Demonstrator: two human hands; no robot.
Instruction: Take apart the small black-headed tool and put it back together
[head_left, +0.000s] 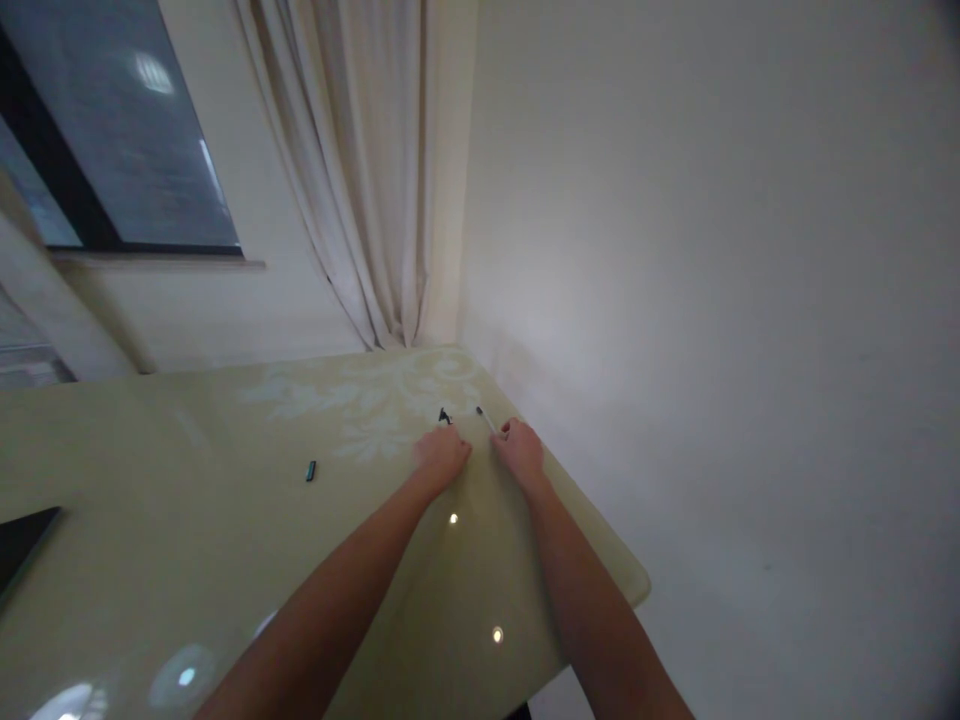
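The right hand is closed around the near end of a white stick, whose dark tip points toward about 11 o'clock above the tabletop. The left hand, at its 9 o'clock, has curled fingers; a small black piece shows at that hand's 12 o'clock, though whether it is gripped I cannot tell. A small dark block lies well apart, toward 9 o'clock. To work well here, pinch the stick lightly, keep its tip clear, and rest both wrists on the tabletop for steadiness.
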